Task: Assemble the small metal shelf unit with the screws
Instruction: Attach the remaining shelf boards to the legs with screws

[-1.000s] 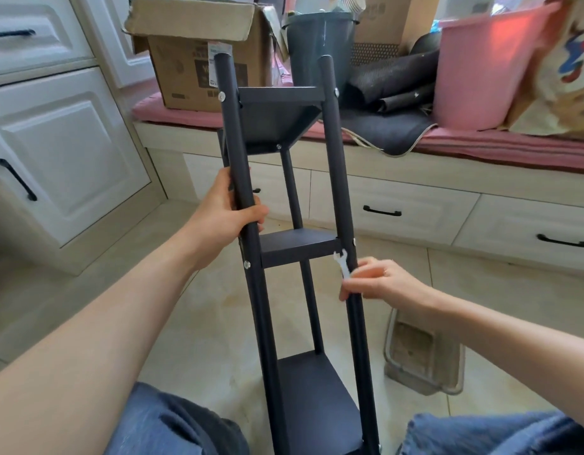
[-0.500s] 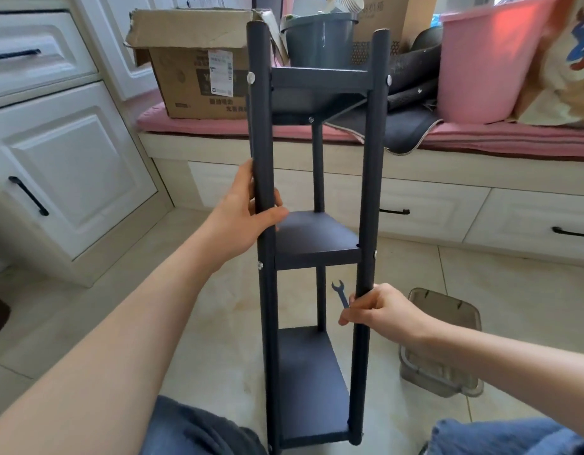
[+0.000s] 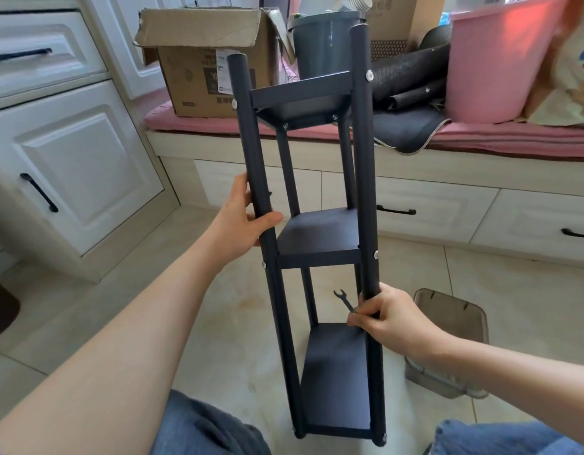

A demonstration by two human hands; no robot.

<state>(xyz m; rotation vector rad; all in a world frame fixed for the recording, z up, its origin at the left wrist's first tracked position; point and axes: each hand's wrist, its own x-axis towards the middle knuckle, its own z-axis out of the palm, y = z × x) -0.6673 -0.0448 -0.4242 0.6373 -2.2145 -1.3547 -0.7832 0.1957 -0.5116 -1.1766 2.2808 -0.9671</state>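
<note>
The black three-tier shelf unit (image 3: 320, 238) is held tilted above the tiled floor (image 3: 202, 323), between the person's knees. The left hand (image 3: 241, 224) wraps its fingers around the front left post. The right hand (image 3: 392, 320) grips the front right post and pinches a small wrench (image 3: 344, 300).

Matte black shelf unit (image 3: 320, 234) with silver screws (image 3: 369, 74), pink bucket (image 3: 494, 60), grey bin (image 3: 320, 44), brown cardboard box (image 3: 198, 60) (white label), beige floor tiles (image 3: 185, 323)
</note>
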